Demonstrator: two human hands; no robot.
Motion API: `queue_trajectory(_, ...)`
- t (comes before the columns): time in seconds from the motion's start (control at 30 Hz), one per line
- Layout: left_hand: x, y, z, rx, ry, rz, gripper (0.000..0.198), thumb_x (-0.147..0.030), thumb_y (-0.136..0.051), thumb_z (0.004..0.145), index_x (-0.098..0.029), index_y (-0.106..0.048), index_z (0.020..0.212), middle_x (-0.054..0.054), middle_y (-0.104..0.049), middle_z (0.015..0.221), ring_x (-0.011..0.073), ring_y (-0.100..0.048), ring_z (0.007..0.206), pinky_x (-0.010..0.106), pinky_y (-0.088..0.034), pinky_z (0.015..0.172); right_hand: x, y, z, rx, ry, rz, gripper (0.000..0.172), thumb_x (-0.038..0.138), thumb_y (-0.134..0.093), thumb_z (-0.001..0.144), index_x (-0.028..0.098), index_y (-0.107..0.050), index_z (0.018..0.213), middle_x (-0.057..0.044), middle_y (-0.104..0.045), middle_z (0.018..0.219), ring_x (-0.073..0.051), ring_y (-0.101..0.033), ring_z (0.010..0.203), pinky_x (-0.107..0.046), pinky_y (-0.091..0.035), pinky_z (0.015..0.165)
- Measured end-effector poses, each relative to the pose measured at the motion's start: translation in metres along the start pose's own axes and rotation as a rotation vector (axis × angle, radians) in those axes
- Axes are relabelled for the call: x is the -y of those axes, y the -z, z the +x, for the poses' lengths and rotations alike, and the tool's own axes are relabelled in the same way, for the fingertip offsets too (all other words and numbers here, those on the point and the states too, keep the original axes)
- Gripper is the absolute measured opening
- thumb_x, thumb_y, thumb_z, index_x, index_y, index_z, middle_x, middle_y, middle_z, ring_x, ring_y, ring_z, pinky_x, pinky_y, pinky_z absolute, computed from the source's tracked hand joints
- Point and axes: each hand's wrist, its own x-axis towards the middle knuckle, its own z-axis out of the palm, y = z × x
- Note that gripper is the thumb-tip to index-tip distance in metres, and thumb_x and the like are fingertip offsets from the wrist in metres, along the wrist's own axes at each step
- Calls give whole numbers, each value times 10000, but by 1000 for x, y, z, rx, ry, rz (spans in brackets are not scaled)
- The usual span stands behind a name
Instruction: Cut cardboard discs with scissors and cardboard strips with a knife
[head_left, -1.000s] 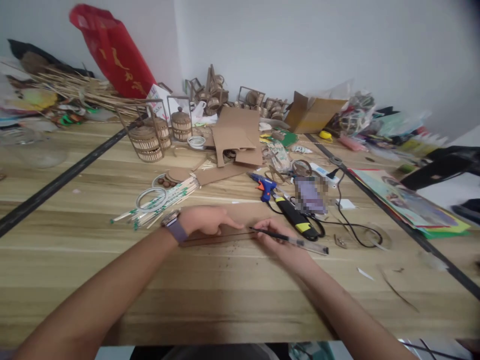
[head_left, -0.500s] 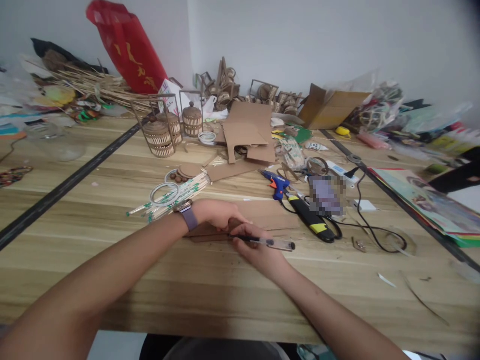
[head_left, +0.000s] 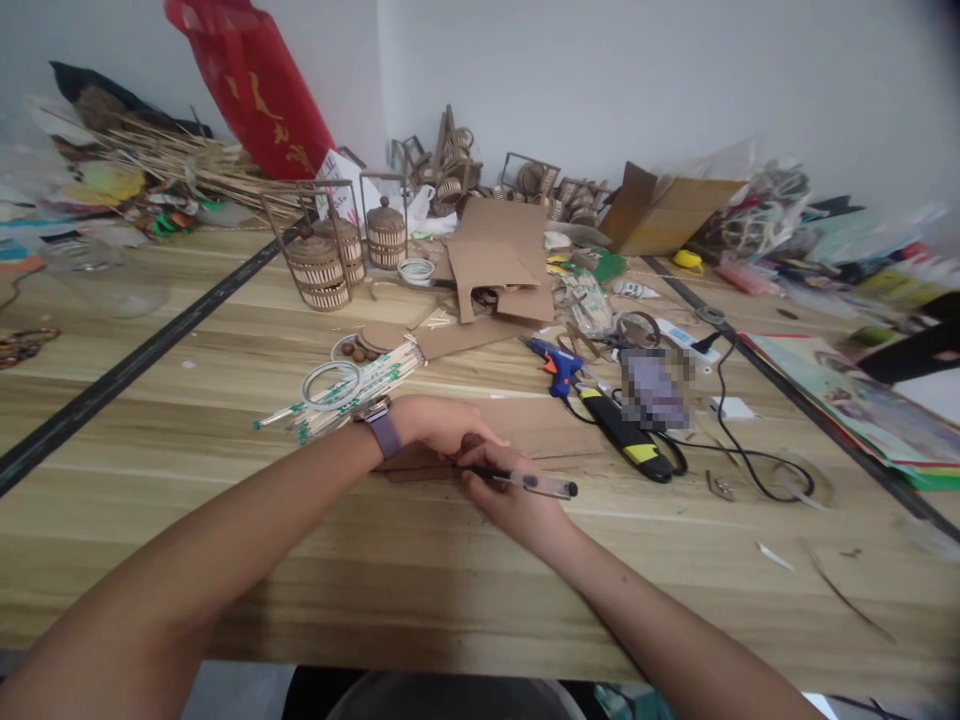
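My right hand (head_left: 517, 500) grips a pen (head_left: 517, 480) with a clear barrel and black end, its tip on a flat piece of cardboard (head_left: 555, 425). Close against it, my left hand (head_left: 442, 425), with a watch on the wrist, bends down over the cardboard. Its fingers look closed around a small brown rounded thing (head_left: 472, 443) that is mostly hidden. A dark line runs along the cardboard near its front edge. Left of the cardboard lie wrapped sticks (head_left: 375, 380) with a white ring (head_left: 330, 386) on top.
A blue glue gun (head_left: 555, 365) and a black-yellow cutter (head_left: 626, 435) lie right of the cardboard, among black cables. Small bamboo baskets (head_left: 319, 270) stand behind on the left. Cardboard scraps (head_left: 499, 245) and an open box (head_left: 675, 210) are at the back.
The pen and my right hand have shifted slightly left, and the pen's rear end sits a little further left. My left hand has barely moved.
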Motion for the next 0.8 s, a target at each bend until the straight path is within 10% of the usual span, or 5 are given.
queue_trajectory(0.57,0,5,-2,121,151,126,820,-24,-606,753,-375,-466,1480,24,-673,1138,152,-605,777,196,-392,598,-38,100,-34,-216,-273,-170,159,339,-591,762,208,-680,749,-55,-741,738,-204,-653,613,-288,-511,549)
queue_trajectory(0.8,3,2,-1,96,130,132,827,-13,-619,732,-349,-483,1475,2,-684,983,135,-576,702,177,-377,553,-29,79,-29,-155,13,-432,304,307,-475,928,233,-731,1074,-79,-783,1030,-267,-746,912,-345,-573,793)
